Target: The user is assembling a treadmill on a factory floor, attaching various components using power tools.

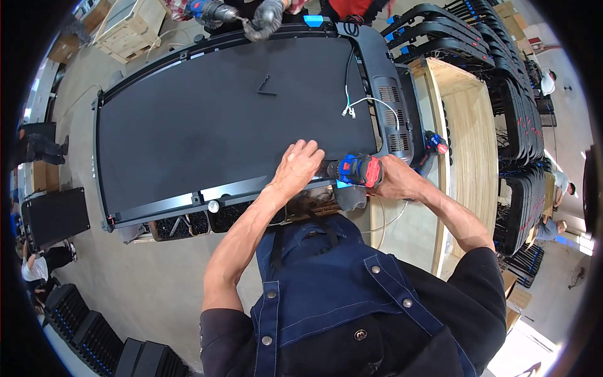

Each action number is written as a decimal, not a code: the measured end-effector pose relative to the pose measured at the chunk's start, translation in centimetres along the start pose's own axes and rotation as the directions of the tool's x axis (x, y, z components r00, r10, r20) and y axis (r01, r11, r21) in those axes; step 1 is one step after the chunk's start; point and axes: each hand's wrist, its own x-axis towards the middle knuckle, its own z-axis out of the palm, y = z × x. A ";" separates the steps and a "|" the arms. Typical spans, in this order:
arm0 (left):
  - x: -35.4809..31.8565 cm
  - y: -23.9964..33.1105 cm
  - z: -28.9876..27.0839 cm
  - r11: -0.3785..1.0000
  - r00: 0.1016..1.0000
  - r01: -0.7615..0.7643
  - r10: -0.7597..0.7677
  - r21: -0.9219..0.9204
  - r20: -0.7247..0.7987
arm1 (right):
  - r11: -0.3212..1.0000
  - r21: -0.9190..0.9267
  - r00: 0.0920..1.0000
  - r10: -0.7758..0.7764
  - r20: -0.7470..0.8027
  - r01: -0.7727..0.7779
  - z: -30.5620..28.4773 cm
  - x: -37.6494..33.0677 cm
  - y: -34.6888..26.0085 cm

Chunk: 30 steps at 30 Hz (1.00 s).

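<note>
A treadmill deck with a black belt point(207, 119) lies across in front of me, its dark motor housing point(384, 81) at the right end. My right hand point(401, 178) grips a blue and red cordless drill point(358, 170), its nose pointing left along the near side rail. My left hand point(298, 166) is at that rail just left of the drill's tip, its fingers curled together; what they hold, if anything, is hidden. A bent black hex key point(266, 87) lies on the belt. Loose white-ended wires point(350, 110) hang over the belt's right end.
Across the deck, a co-worker's gloved hand point(264, 20) is at the tip of another drill point(213, 11). Bins of screws point(179, 226) sit below the near rail. A second drill point(433, 143) rests by the housing. To the right stand a wooden crate point(468, 119) and stacked black frames point(518, 113).
</note>
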 end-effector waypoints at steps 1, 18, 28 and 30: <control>0.0 -0.2 0.2 1.000 1.000 -0.007 0.007 0.013 0.009 | 1.000 -0.004 1.000 0.007 0.001 -0.007 -0.3 0.2 -0.9; -6.7 3.6 -2.5 0.994 0.965 0.064 -0.084 -0.085 -0.250 | 0.911 -0.411 0.994 0.081 0.079 -0.041 -1.0 3.1 -4.6; -25.0 -4.4 14.5 0.700 0.667 0.637 -0.710 0.321 0.225 | 0.979 -0.158 0.988 -0.137 -0.066 0.125 -0.8 -3.1 -4.6; -25.3 -5.1 15.4 0.715 0.669 0.596 -0.694 0.367 0.267 | 0.997 0.042 0.990 -0.066 -0.124 0.072 0.3 -4.7 -3.6</control>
